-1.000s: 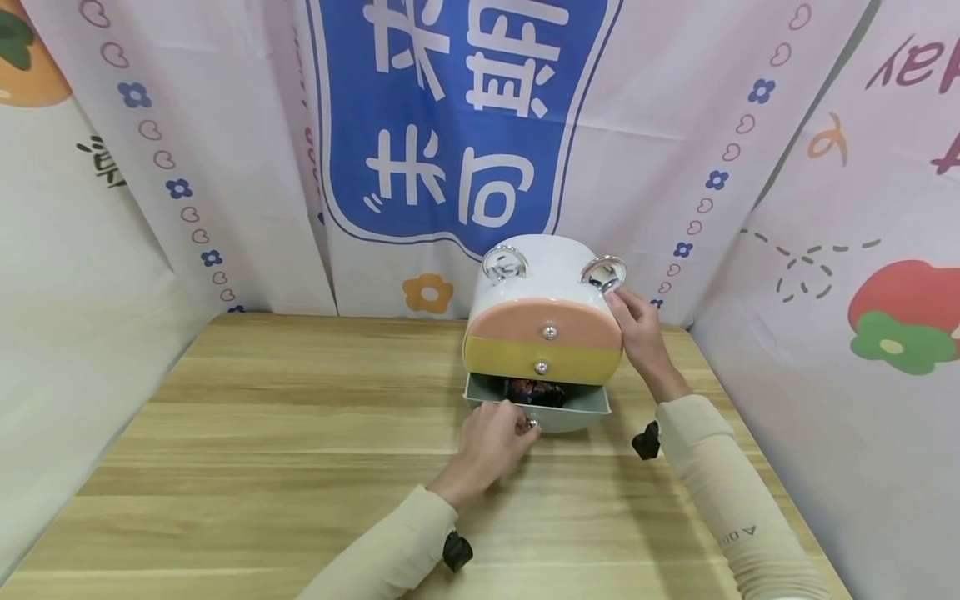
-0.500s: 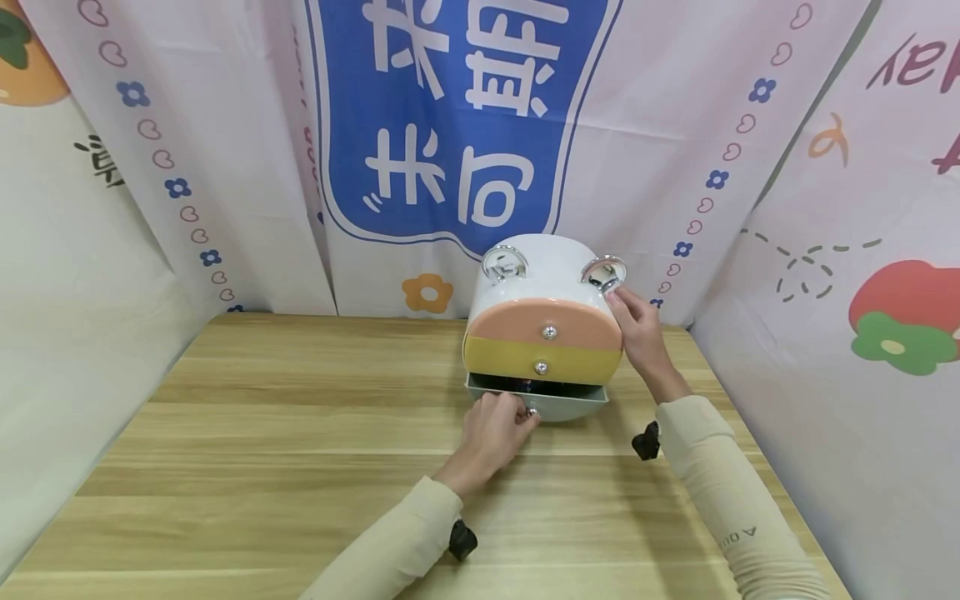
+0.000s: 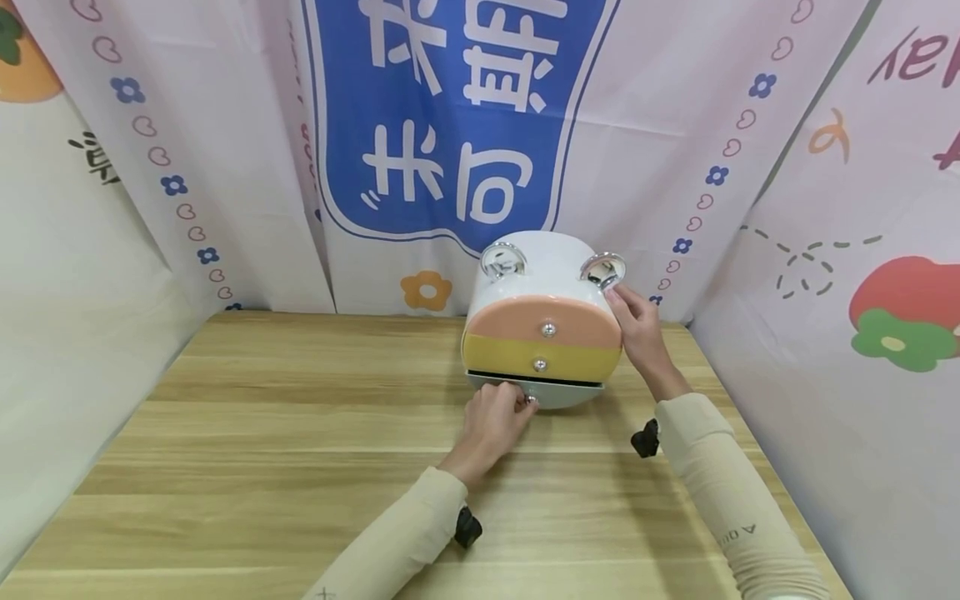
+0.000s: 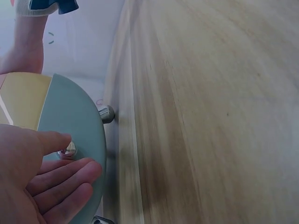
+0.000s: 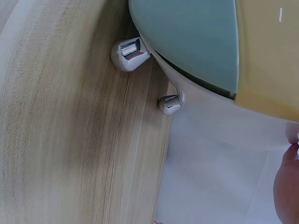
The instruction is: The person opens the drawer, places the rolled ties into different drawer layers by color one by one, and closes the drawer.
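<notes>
A small white drawer cabinet (image 3: 551, 265) with two round silver ears and rounded sides stands at the back right of the table. Its three drawer fronts are an orange one (image 3: 517, 318), a yellow one (image 3: 502, 354) and a grey-green bottom drawer (image 3: 570, 395). A narrow dark gap shows along that bottom drawer's top edge. My left hand (image 3: 491, 421) pinches its silver knob (image 4: 67, 150) between thumb and finger, the other fingers lying against the front. My right hand (image 3: 641, 333) rests on the cabinet's right side, fingertips right at the base of the right ear (image 3: 604, 271).
Short silver feet (image 5: 130, 53) hold the cabinet above the wooden table (image 3: 300, 433). Printed cloth walls (image 3: 660, 125) rise behind and on both sides, close behind the cabinet. A small black device (image 3: 467, 527) sits at each wrist.
The bottom drawer has slid inward from well out to almost flush, my left hand moving forward with its knob. The dark, shiny item inside is now hidden. My right hand has stayed put.
</notes>
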The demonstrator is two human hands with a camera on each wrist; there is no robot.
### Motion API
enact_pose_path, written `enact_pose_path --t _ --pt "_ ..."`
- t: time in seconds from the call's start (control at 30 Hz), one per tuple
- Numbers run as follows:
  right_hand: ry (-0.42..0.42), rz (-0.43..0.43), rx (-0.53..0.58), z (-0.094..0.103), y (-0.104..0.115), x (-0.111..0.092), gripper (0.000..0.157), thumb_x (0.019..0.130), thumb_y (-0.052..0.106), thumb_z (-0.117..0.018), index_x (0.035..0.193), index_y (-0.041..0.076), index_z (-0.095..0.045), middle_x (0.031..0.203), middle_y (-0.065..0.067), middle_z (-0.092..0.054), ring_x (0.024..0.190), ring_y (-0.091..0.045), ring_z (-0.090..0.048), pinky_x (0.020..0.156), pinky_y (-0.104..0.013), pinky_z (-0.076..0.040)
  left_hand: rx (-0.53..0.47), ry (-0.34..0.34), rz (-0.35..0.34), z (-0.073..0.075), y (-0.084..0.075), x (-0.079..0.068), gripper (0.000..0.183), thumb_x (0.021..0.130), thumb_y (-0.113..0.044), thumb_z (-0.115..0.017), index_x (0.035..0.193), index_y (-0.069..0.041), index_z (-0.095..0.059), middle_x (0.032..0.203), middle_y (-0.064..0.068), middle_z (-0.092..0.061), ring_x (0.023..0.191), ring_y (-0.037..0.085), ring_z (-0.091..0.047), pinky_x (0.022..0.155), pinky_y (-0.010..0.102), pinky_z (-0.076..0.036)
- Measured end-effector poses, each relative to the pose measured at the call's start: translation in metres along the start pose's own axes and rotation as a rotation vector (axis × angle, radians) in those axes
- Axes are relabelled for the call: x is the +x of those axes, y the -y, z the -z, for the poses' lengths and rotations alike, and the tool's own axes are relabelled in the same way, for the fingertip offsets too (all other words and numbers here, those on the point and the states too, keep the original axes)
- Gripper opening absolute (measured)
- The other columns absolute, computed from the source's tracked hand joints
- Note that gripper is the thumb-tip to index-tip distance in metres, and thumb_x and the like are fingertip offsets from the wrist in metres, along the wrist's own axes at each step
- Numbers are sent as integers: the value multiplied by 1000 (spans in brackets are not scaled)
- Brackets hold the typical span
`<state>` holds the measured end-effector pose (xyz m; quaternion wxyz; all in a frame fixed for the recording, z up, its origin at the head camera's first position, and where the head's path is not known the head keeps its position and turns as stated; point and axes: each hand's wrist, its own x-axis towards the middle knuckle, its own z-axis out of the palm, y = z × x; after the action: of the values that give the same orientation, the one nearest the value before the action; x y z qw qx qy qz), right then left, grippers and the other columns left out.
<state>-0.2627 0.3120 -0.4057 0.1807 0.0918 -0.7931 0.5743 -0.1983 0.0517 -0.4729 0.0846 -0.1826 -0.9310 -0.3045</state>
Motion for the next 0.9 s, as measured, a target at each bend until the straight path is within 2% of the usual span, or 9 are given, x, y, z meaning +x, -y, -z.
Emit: enact_pose_path --t 0.2,0.33,0.6,0.8,0.9 --pt "3 3 13 1 -2 0 52 111 38 -50 153 7 -53 151 -22 -59 121 -1 -62 101 -13 -50 -13 -1 -1 -1 1 3 36 97 -35 -77 65 -21 -67 56 -12 -57 55 7 -48 52 26 -40" --pt "1 1 18 0 -3 -1 52 111 38 -50 152 7 -55 147 -20 -61 117 -3 -64 99 -14 -51 -11 -6 -1 -2 2 3 38 96 -36 -77 64 -21 -66 55 -12 -55 56 7 -48 53 27 -41" --pt "-3 14 5 1 -5 -2 50 111 39 -50 148 7 -59 130 -1 -68 113 -5 -65 97 -15 -52 -12 -1 5 -3 3 5 37 96 -36 -77 64 -22 -66 57 -13 -58 57 7 -51 54 27 -41" --pt "-10 19 16 1 -4 0 49 111 36 -51 148 6 -59 134 -6 -69 113 -4 -66 97 -15 -52 -12 9 6 -2 2 8 40 97 -36 -77 63 -21 -64 56 -11 -58 53 7 -47 51 26 -38" --pt "-16 17 29 1 -3 0 48 111 35 -52 148 5 -59 132 -3 -70 111 -4 -67 96 -15 -53 -10 9 7 -3 3 9 41 97 -36 -77 62 -21 -61 56 -11 -58 54 7 -47 51 25 -38"
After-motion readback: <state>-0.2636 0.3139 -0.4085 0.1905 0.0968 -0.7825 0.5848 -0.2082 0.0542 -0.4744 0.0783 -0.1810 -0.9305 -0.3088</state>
